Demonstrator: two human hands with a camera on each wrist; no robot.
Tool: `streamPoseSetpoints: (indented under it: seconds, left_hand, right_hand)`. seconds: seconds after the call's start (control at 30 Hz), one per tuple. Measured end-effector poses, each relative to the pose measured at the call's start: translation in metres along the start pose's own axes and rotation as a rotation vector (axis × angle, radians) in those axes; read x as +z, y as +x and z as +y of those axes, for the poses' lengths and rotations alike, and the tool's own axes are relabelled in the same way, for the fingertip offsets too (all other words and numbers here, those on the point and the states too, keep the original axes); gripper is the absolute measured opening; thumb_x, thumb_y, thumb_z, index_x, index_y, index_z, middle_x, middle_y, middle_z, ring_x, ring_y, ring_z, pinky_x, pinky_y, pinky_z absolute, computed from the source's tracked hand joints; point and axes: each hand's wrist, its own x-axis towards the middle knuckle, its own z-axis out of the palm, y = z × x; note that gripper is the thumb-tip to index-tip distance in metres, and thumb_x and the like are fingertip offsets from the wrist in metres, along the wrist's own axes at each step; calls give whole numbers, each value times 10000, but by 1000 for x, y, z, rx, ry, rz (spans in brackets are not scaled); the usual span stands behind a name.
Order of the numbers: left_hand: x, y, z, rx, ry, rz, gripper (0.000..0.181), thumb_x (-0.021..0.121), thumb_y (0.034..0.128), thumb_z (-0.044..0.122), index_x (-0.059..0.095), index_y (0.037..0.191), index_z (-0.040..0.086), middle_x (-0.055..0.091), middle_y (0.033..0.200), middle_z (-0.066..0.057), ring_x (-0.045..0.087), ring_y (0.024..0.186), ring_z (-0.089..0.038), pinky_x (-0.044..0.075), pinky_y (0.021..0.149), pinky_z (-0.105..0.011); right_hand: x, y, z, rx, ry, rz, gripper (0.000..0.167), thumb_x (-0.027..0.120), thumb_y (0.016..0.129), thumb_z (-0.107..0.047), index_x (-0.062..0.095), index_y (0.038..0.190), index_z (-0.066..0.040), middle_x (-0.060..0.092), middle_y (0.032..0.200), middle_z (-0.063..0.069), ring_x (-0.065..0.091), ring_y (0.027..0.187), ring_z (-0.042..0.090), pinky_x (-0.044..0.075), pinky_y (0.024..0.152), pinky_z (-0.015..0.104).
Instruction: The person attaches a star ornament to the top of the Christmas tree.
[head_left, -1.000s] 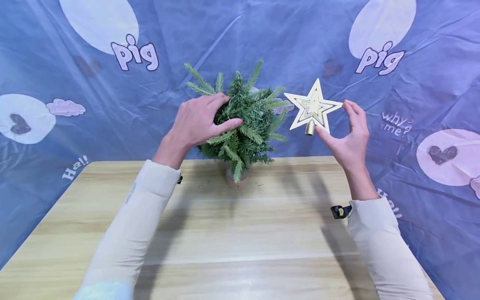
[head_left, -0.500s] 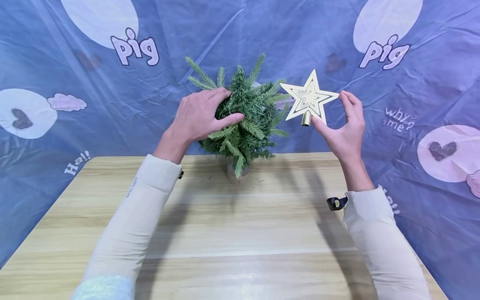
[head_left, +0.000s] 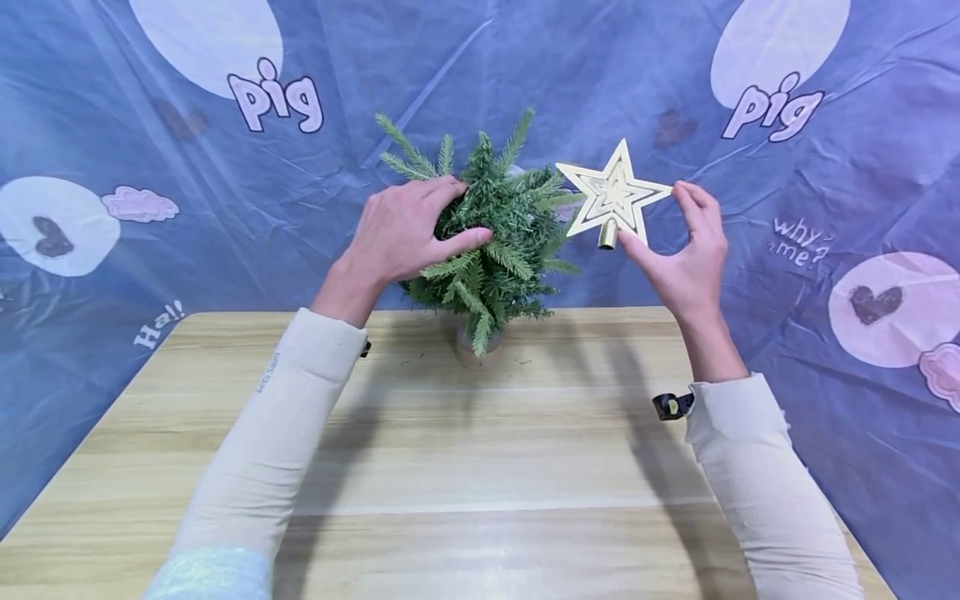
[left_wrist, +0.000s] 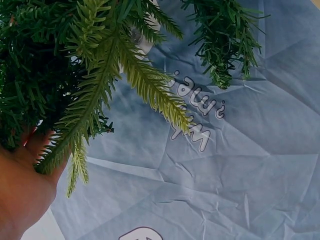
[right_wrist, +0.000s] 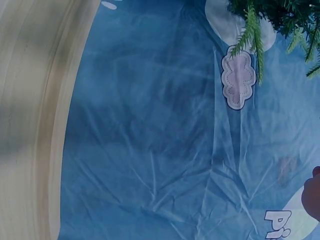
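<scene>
Nearest, pale sleeves (head_left: 765, 475) cross the table (head_left: 480, 467) from both sides. Beyond them, the left hand (head_left: 405, 229) grips the tree (head_left: 517, 208) on its left side, thumb and fingers parted around the needles, covering part of it; some fingertips are buried. The right hand (head_left: 693, 258), spread wide, pinches the star (head_left: 613, 193) at its right and lower-right points, upright beside the tree's right branches. The tree's base (head_left: 476, 354) stands near the far edge. Behind hangs blue printed cloth (head_left: 645, 67).
</scene>
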Motion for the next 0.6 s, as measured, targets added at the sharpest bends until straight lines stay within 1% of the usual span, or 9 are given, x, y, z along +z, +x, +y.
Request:
streamPoseSetpoints:
  seconds: [0.03, 0.07, 0.27, 0.43, 0.5, 0.6]
  left_hand:
    - [0, 0, 0, 2, 0, 2, 836, 491, 916, 754, 559, 1456, 119, 536, 1493, -63, 574, 1279, -314, 525, 942, -511]
    - [0, 0, 0, 2, 0, 5, 835, 493, 916, 752, 560, 1455, 119, 538, 1491, -64, 575, 1277, -314, 526, 941, -510]
    - [2, -1, 0, -3, -1, 7, 834, 496, 916, 751, 558, 1456, 119, 536, 1493, -65, 568, 1285, -313, 515, 962, -508]
    - [3, -2, 0, 2, -3, 16, 826, 506, 913, 747, 562, 1452, 123, 543, 1487, -62, 584, 1260, -312, 522, 940, -494]
    - [3, -2, 0, 7, -4, 22, 823, 513, 911, 743, 565, 1448, 121, 549, 1480, -64, 593, 1246, -312, 527, 924, -489]
    - [4, -2, -1, 10, -3, 30, 820, 521, 910, 739, 570, 1443, 117, 558, 1471, -68, 601, 1233, -311, 533, 909, -487]
  right_hand:
    - [1, 1, 5, 0, -3, -5, 796, 906, 660, -182, 606, 1361, 48, 571, 1373, 124, 494, 1301, 168, 350, 1102, 257]
    - [2, 1, 5, 3, -2, -8, 797, 907, 662, -194, 607, 1362, 44, 572, 1373, 116, 494, 1302, 163, 350, 1102, 258]
    - [8, 1, -1, 16, 1, -12, 769, 889, 696, -222, 607, 1350, 67, 571, 1370, 116, 489, 1302, 147, 347, 1104, 252]
    - [13, 1, -5, 20, 0, -35, 776, 884, 713, -233, 591, 1356, 87, 559, 1379, 137, 485, 1304, 147, 345, 1107, 253]
    - [15, 2, -8, 33, -1, -47, 775, 881, 720, -237, 587, 1361, 85, 555, 1379, 145, 486, 1299, 149, 348, 1103, 253]
    - [17, 2, -13, 74, -5, -68, 769, 877, 733, -254, 589, 1370, 65, 552, 1384, 135, 483, 1295, 144, 352, 1093, 253]
